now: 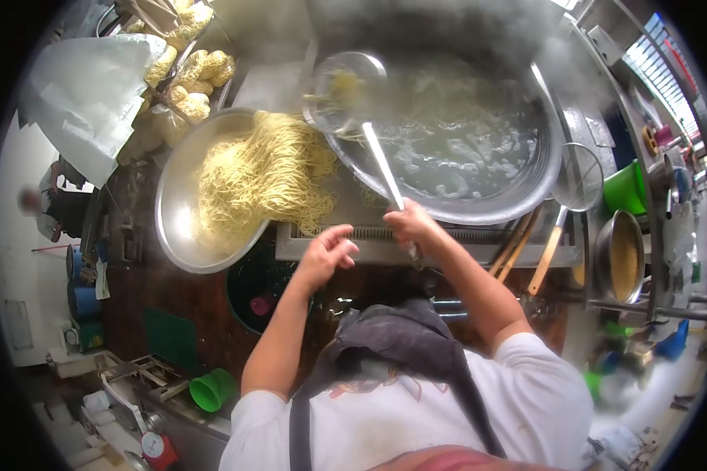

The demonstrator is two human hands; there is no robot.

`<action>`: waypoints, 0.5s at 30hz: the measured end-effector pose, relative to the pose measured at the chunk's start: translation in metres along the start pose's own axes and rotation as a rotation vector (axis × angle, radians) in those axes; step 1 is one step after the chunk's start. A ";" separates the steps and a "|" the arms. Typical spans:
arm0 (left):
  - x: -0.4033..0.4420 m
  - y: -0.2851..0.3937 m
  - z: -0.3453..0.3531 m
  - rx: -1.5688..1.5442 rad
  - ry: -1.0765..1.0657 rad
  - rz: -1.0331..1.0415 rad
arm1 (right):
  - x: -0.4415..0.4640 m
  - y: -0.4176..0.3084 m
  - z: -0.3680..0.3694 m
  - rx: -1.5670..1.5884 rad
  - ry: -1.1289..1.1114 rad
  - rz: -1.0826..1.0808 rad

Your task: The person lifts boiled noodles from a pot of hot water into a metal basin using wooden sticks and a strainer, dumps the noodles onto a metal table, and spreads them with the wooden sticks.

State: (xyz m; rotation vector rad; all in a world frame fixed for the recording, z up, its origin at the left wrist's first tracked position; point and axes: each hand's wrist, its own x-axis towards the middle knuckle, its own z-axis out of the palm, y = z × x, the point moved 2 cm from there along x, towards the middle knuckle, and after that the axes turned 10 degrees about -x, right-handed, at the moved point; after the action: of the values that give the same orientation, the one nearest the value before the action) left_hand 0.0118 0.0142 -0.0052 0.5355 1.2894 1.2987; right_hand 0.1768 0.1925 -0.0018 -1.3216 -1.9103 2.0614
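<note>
The right hand (413, 224) had its fist round the strainer (381, 161), basket over the left rim of the steaming pot (495, 213), pale strands (342, 85) inside! The left hand (326, 257), half curled and holding nothing, hung near the noodles (267, 173), piled high, spilling past the right edge of the bowl (182, 228)!

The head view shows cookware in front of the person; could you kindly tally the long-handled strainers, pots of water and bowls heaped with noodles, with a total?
Long-handled strainers: 2 (the held strainer in the right hand, the wooden-handled strainer to the right)
Pots of water: 1, the large pot
Bowls heaped with noodles: 1, the metal bowl
Total: 4
</note>
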 end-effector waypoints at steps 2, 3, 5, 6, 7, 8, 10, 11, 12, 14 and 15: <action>-0.025 -0.002 0.016 0.040 -0.029 -0.014 | 0.003 0.004 0.047 -0.246 0.080 -0.288; -0.032 -0.005 0.019 0.075 -0.025 -0.021 | -0.009 -0.011 0.065 -0.356 0.037 -0.158; -0.042 0.001 0.019 0.149 0.012 -0.053 | 0.005 -0.020 0.091 -0.695 0.077 -0.332; -0.046 0.004 0.017 0.186 0.030 -0.070 | 0.012 -0.023 0.097 -0.777 0.116 -0.464; -0.047 0.002 0.008 0.147 0.031 -0.080 | 0.018 -0.022 0.093 -0.810 0.145 -0.466; -0.050 0.003 0.003 0.123 0.070 -0.072 | 0.025 -0.021 0.088 -0.842 0.170 -0.469; -0.058 0.005 -0.007 0.068 0.152 -0.056 | 0.032 -0.022 0.068 -0.893 0.227 -0.442; -0.063 -0.001 -0.014 0.015 0.192 -0.045 | 0.036 -0.011 0.048 -0.824 0.297 -0.440; -0.068 -0.009 -0.019 0.002 0.220 -0.044 | 0.028 -0.010 0.021 -0.645 0.363 -0.468; -0.078 -0.020 -0.026 -0.010 0.270 -0.040 | 0.050 0.020 -0.051 -0.594 0.580 -0.427; -0.083 -0.025 -0.026 -0.008 0.281 -0.052 | 0.031 0.004 -0.094 -0.433 0.556 -0.145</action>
State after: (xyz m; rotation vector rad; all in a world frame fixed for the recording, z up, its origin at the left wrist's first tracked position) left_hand 0.0172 -0.0766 -0.0030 0.3183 1.5173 1.3695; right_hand 0.2141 0.2838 -0.0109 -1.5568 -2.1409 1.0792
